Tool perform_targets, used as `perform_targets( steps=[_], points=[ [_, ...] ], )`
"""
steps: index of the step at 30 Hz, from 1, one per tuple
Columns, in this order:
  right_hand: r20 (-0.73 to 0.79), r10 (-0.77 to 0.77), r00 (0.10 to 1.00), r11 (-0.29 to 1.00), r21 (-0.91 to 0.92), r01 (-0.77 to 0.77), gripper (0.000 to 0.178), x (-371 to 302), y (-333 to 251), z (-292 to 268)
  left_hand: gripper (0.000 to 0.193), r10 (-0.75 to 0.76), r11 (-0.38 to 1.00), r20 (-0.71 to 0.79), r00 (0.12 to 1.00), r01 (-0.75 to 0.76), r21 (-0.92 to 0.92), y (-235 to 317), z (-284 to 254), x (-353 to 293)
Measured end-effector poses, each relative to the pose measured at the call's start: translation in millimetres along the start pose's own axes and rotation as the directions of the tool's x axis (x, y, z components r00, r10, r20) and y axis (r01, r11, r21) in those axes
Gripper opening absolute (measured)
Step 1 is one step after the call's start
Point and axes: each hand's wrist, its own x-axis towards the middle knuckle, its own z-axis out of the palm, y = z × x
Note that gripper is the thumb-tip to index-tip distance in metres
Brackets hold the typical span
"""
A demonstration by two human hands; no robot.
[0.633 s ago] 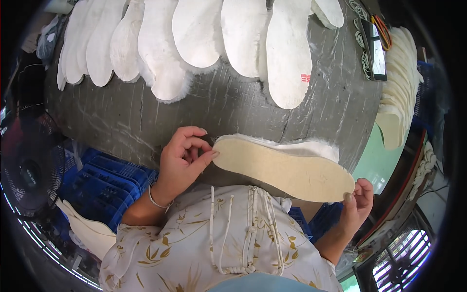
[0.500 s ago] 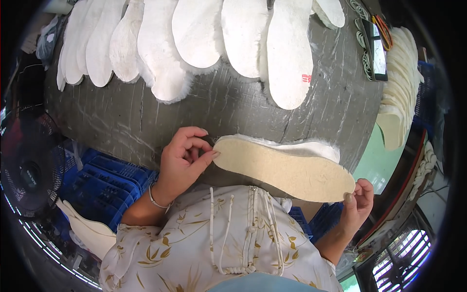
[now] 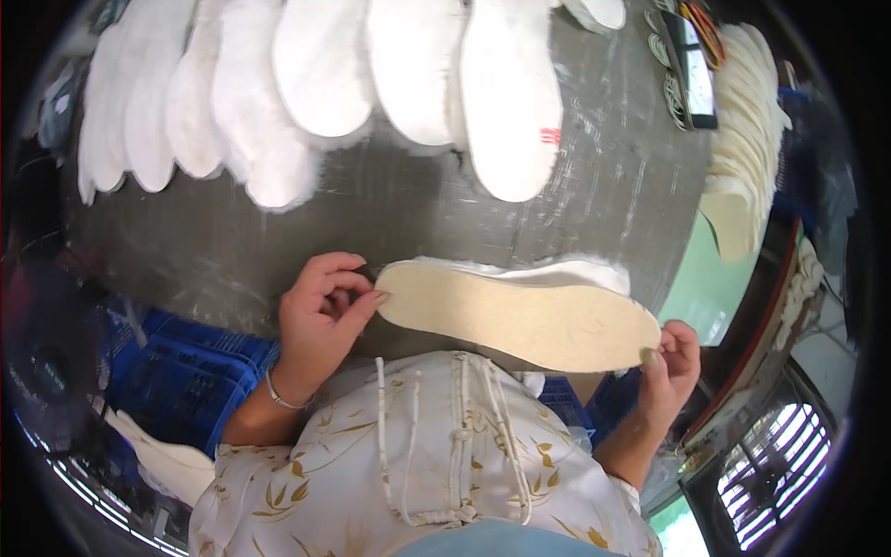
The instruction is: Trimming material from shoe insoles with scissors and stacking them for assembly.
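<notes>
Both my hands hold a cream felt insole (image 3: 520, 317) by its two ends, with its flat face up, at the near side of the table. My left hand (image 3: 325, 311) pinches the left end between thumb and fingertips. At the right end, my right hand (image 3: 670, 367) grips the rim with the thumb on top. Just behind it, and partly hidden by it, lies a white fluffy insole (image 3: 594, 274); whether the two touch I cannot tell.
Several white fleece insoles (image 3: 510, 102) overlap in a row along the table's far side. A phone (image 3: 698, 79) lies by coiled cords at the far right, beside stacked cream insoles (image 3: 742, 121). Blue crates (image 3: 190, 367) stand below the dark table (image 3: 390, 209); a fan (image 3: 56, 371) is at left.
The whole scene has shifted slightly left in the picture as the view moved. My grip on both ends of the cream insole is the same.
</notes>
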Motion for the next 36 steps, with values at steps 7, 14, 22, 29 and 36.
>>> perform_targets(
  steps=[7,14,22,29,36],
  points=[
    [-0.035,0.068,0.997,0.998,-0.004,-0.068,0.036,6.6,2.4,8.9,0.037,-0.053,0.998,-0.030,0.998,0.052,-0.027,0.6,0.7,0.2],
    [-0.063,0.133,0.989,0.990,-0.033,-0.136,0.032,16.7,5.0,12.4,0.035,-0.071,0.996,-0.050,0.996,0.068,-0.060,-1.0,4.5,0.1],
    [-0.064,0.185,0.981,0.982,-0.008,-0.186,0.031,23.5,15.1,11.6,0.034,-0.068,0.995,-0.066,0.996,0.063,-0.072,-0.8,4.8,0.1],
    [-0.056,0.208,0.976,0.978,0.006,-0.208,0.031,26.5,19.2,10.9,0.033,-0.103,0.993,-0.041,0.994,0.100,-0.065,4.8,4.4,0.7],
    [-0.032,0.224,0.974,0.974,0.050,-0.222,0.030,31.0,24.1,10.6,0.033,-0.143,0.990,-0.031,0.989,0.142,-0.024,4.9,3.2,-1.1]
  ],
)
